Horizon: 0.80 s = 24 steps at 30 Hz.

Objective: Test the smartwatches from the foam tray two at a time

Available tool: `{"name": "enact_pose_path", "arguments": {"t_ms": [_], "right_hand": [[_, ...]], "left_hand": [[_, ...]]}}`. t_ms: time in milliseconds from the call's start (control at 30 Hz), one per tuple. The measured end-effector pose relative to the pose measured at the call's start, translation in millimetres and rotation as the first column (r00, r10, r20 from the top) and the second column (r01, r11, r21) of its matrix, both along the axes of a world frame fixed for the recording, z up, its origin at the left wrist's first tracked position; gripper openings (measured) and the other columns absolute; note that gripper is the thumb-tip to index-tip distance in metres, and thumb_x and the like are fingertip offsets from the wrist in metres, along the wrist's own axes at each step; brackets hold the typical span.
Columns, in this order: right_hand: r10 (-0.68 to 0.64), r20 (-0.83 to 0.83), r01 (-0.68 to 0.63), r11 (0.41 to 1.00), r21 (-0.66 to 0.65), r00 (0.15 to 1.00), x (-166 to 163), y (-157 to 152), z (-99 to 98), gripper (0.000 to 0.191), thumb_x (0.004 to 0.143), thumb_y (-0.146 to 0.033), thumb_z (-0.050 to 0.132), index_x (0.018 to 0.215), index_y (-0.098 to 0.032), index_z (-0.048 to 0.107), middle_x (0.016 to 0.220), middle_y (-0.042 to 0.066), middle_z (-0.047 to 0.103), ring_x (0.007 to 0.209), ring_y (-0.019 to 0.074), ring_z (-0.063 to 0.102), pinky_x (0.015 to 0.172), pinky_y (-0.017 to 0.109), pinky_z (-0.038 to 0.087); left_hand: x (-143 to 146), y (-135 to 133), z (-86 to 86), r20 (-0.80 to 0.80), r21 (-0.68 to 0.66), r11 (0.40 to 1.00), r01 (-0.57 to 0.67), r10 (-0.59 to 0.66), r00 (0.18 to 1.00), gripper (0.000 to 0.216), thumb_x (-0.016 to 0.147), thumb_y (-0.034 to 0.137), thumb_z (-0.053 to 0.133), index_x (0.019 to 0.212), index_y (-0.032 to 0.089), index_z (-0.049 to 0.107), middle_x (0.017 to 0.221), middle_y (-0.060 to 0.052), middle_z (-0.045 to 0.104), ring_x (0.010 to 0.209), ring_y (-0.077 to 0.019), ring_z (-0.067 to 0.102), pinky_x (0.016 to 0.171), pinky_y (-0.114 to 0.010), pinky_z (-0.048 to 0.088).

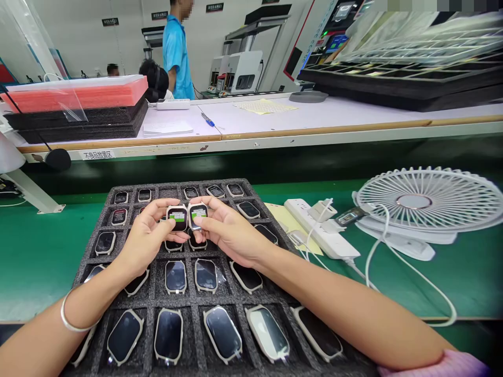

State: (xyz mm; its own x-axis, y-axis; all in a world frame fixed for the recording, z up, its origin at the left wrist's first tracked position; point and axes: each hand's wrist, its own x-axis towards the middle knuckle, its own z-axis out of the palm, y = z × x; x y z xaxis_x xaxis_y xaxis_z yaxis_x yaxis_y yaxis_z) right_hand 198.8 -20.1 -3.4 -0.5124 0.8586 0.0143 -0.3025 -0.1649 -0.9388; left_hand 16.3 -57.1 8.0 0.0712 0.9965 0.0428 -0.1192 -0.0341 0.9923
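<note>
My left hand (151, 233) grips a smartwatch body (178, 213) by its edges, thumb at the lower left of its lit screen. A second smartwatch body (197, 210) is pinched in my right hand (223, 228), whose thumb lies over the lower part of the display. The two watches are side by side, nearly touching, both screens lit with white and green areas. Below them spreads a black foam tray (151, 309) with square compartments. Several strapless watches with dark screens lie in it, such as the watch (168, 335) in the front row.
Right of the tray are a white power strip (322, 230) with plugs and cables, and a white fan (428, 201). A raised shelf (251, 123) crosses behind, bearing foam stacks (78, 112), a blue pen (207, 119) and black trays (404, 86). A person (176, 52) in blue stands beyond.
</note>
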Motion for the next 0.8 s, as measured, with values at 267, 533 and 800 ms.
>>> {"name": "enact_pose_path", "arguments": {"t_ms": [267, 533, 800], "right_hand": [[-0.006, -0.004, 0.006, 1.0, 0.012, 1.0, -0.6, 0.3, 2.5, 0.042, 0.072, -0.02, 0.077, 0.109, -0.022, 0.056, 0.085, -0.003, 0.061, 0.063, 0.0106, 0.058, 0.064, 0.028, 0.044], [-0.017, -0.014, 0.017, 0.999, 0.035, 1.0, -1.6, 4.5, -1.7, 0.046, 0.068, -0.015, 0.071, 0.111, -0.022, 0.055, 0.085, -0.003, 0.063, 0.064, 0.0108, 0.059, 0.065, 0.026, 0.044], [0.053, -0.089, -0.048, 0.998, 0.047, 0.995, -4.9, 21.1, 18.4, 0.031, 0.089, -0.034, 0.066, 0.116, -0.021, 0.055, 0.086, 0.002, 0.068, 0.063, 0.0152, 0.066, 0.066, 0.03, 0.05]], "left_hand": [[-0.6, -0.3, 0.7, 0.041, -0.017, 1.0, 0.009, -0.008, 0.999, 0.042, 0.076, 0.025, 0.069, 0.116, 0.018, 0.059, 0.102, -0.003, 0.068, 0.07, -0.0191, 0.075, 0.071, -0.032, 0.065], [-2.6, 4.1, 0.3, 0.078, -0.009, 0.999, 0.035, -0.035, 0.996, 0.053, 0.071, 0.023, 0.069, 0.122, 0.017, 0.06, 0.108, -0.004, 0.069, 0.073, -0.0173, 0.075, 0.073, -0.029, 0.063], [-5.7, 9.1, 25.2, 0.111, 0.061, 0.998, 0.019, -0.026, 0.993, 0.074, 0.062, 0.016, 0.071, 0.133, 0.017, 0.052, 0.097, -0.002, 0.071, 0.069, -0.0158, 0.074, 0.07, -0.026, 0.062]]}}
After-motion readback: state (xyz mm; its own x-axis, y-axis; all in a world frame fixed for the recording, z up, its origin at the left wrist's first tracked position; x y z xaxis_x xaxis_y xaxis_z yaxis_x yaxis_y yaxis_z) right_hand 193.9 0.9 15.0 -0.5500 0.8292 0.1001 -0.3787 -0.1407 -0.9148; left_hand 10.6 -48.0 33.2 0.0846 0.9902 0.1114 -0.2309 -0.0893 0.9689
